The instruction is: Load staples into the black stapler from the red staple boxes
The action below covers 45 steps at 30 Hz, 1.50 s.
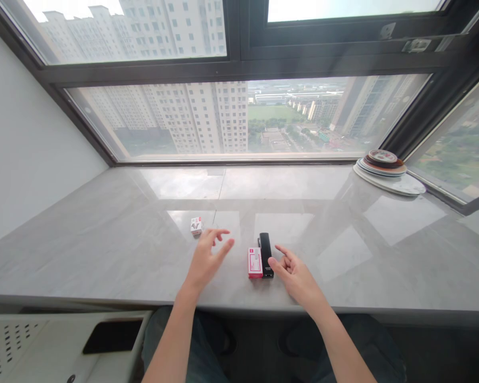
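A black stapler (266,252) lies lengthwise on the grey marble-look counter (123,255), pointing away from me. Against its left side sits a small pink-and-white box (255,263). My right hand (293,271) is just right of the stapler, thumb and forefinger apart, with nothing in it; whether the thumb touches the stapler I cannot tell. Over the counter to the left, my left hand (209,255) is open and empty, its fingers curved toward the right. Just beyond that hand stands a small white box (196,226) with dark and red print.
A stack of plates or round mats (391,181) lies at the far right corner by the window frame (239,69). Below the counter's front edge on the left is a white cabinet (64,340) with a black phone-like rectangle (112,336) on it.
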Each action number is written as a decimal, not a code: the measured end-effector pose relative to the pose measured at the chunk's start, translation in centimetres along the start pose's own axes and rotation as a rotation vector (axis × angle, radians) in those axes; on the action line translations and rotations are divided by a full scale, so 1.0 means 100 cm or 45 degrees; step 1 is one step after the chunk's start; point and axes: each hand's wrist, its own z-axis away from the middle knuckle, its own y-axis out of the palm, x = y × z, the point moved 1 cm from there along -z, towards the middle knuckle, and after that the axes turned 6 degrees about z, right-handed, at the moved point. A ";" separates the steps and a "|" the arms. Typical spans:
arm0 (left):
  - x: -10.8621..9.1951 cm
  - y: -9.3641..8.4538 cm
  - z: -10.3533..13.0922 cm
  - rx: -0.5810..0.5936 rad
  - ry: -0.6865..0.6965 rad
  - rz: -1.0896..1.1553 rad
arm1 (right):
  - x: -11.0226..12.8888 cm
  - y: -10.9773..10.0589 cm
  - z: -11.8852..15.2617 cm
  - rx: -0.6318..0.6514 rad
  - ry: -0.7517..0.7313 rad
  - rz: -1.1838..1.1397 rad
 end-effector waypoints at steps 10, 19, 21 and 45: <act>0.039 -0.005 -0.051 0.016 -0.287 -0.237 | 0.024 0.009 0.008 0.078 -0.217 0.513; -0.012 0.058 -0.014 0.249 -0.111 -0.095 | 0.029 0.014 -0.001 0.117 -0.318 0.601; -0.015 0.062 -0.009 0.233 -0.136 -0.131 | 0.028 0.016 -0.002 0.128 -0.325 0.584; -0.171 0.306 -0.071 0.576 -0.140 0.129 | -0.032 -0.237 -0.045 0.098 0.094 0.322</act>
